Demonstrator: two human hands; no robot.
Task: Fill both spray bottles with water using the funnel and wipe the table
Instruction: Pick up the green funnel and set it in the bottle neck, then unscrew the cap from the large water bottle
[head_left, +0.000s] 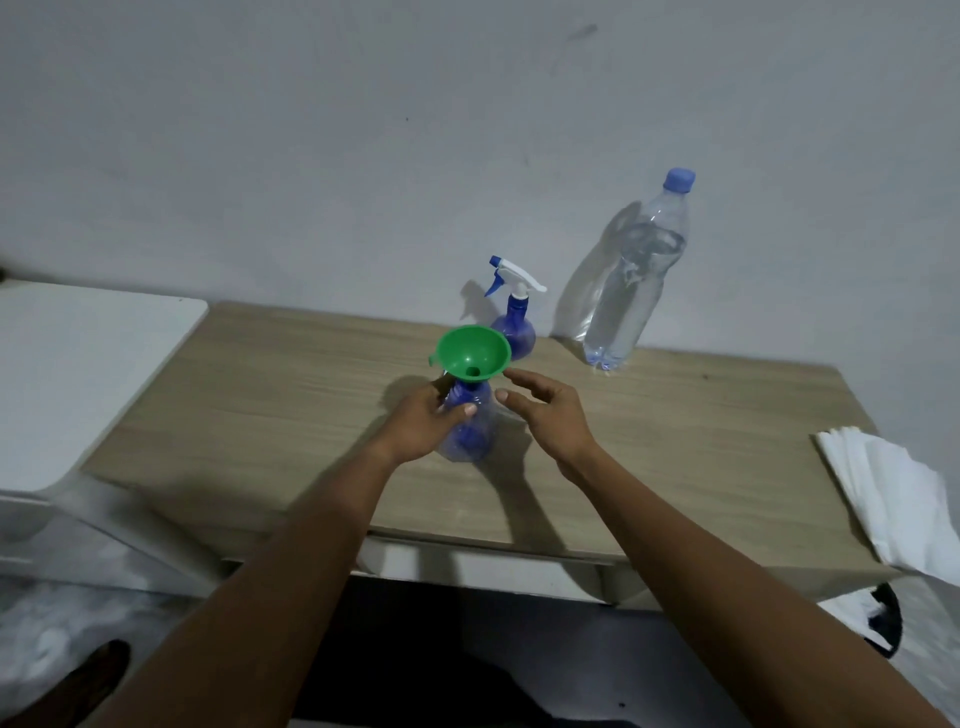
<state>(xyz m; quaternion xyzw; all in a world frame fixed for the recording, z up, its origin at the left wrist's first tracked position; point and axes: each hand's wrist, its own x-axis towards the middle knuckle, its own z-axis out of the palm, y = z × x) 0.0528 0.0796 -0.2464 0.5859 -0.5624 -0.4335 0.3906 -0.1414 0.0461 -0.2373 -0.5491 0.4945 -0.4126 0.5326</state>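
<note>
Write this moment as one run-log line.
left hand: holds near spray bottle | green funnel: in its neck | right hand: open, beside | water bottle: capped

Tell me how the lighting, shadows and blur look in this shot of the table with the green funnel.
Head view: dim, even light, no harsh glare; the clear plastic water bottle and the trigger-topped blue spray bottle cast soft shadows leftward onto the wall; wide-angle lens tilts the water bottle and bends the edges of the wooden table; lower-left corner is smeared and hazy.
</note>
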